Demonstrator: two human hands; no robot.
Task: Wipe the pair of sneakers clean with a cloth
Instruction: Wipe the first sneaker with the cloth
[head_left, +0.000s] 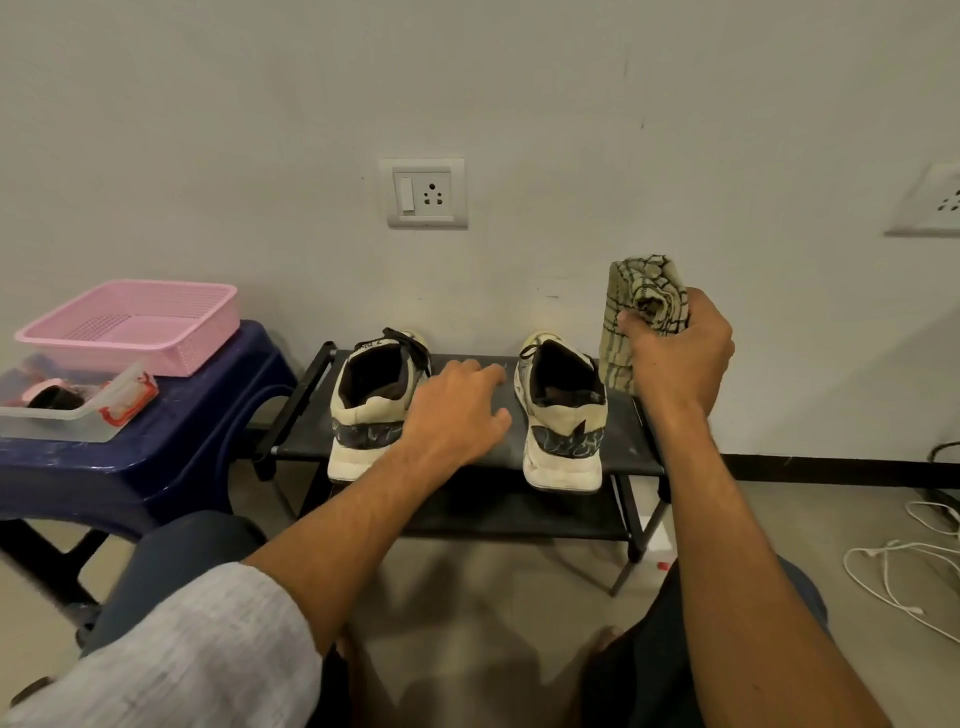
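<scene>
One spread, empty left hand (457, 410) hovers between left sneaker (371, 410) and right sneaker (563, 421) on the rack (626, 436); right hand (675, 353) clutches cloth (644, 288).

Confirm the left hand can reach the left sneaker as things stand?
Probably yes. The left hand is open over the rack, right beside the left sneaker. Nothing lies between them, and the sneaker's opening faces up, uncovered.

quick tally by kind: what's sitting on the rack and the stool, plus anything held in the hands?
Sneakers: 2
Cloth, held in right hand: 1
Pink basket: 1
Clear container, contents unclear: 1
Total: 5
</scene>
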